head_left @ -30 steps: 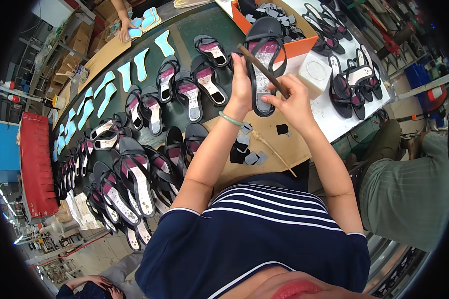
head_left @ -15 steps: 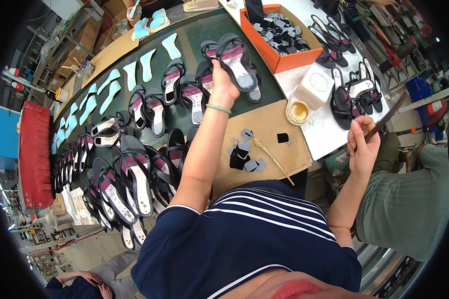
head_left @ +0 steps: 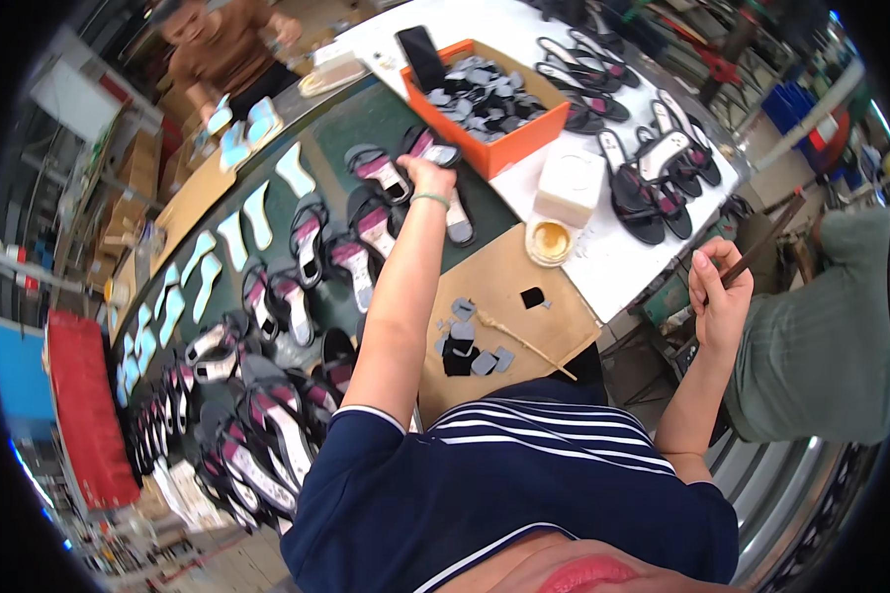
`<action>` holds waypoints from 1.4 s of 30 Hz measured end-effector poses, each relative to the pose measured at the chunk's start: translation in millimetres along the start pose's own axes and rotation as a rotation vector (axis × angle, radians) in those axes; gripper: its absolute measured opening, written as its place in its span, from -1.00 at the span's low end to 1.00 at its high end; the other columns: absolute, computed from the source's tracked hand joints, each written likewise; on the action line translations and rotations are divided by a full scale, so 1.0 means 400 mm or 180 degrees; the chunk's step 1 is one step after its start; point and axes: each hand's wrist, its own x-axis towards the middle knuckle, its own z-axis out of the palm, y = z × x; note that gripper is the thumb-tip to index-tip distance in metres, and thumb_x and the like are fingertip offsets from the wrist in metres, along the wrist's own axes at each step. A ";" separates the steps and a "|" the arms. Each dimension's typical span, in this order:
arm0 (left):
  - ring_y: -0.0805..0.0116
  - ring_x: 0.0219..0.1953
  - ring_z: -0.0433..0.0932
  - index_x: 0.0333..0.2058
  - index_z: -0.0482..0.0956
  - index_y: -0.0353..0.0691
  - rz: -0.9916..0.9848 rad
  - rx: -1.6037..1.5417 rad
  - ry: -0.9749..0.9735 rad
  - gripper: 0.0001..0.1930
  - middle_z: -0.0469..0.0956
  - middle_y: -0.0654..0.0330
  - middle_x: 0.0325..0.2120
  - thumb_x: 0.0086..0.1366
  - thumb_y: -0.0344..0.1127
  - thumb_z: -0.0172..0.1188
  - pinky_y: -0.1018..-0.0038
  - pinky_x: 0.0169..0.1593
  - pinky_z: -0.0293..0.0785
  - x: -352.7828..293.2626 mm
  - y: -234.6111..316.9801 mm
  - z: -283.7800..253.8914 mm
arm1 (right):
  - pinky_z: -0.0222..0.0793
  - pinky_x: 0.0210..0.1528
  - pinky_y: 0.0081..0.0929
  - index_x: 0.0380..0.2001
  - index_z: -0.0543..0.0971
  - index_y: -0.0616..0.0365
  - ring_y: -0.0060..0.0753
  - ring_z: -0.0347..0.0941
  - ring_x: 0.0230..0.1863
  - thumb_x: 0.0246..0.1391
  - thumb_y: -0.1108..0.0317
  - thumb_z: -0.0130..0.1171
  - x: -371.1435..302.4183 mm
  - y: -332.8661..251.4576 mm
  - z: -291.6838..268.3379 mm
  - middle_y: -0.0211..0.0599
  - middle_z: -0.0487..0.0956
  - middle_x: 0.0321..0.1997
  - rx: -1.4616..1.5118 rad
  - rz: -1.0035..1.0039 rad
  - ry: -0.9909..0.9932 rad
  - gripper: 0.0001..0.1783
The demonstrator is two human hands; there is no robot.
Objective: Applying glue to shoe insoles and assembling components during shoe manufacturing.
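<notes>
My left hand (head_left: 430,178) reaches far over the green table and is closed on a black strappy sandal (head_left: 428,141) with a purple lining. It is down among other sandals (head_left: 378,173) standing in pairs. Raised at the right, my right hand (head_left: 719,296) grips a slim dark brown stick-like tool (head_left: 767,235); its kind I cannot make out. Before me on a brown cardboard sheet (head_left: 534,341) lie several grey and black pads (head_left: 462,348) and a thin wooden stick (head_left: 529,343).
An orange box (head_left: 509,150) full of pads stands on the white tabletop, a phone-like black slab (head_left: 421,57) at its corner. Near it are a white container (head_left: 570,183) and a jar of yellowish paste (head_left: 549,241). More sandals (head_left: 267,420) crowd the left. Another person (head_left: 229,54) works opposite.
My left hand has carried the sandal away from me and down to the table. The view has shifted, bringing the person opposite into sight. My right hand stays raised with the dark tool.
</notes>
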 end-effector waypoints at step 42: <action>0.07 -0.22 0.49 -0.16 0.32 -0.48 -0.1824 0.1774 -0.0913 -0.82 0.44 -0.06 -0.21 0.38 -0.44 -0.11 0.23 -0.05 0.56 -0.501 -0.668 0.073 | -0.02 -0.84 -0.59 -0.39 0.39 0.20 -0.49 0.41 -0.71 0.03 0.37 0.26 0.289 0.522 -0.378 -0.19 0.50 -0.53 0.0703 0.1649 0.1975 -0.76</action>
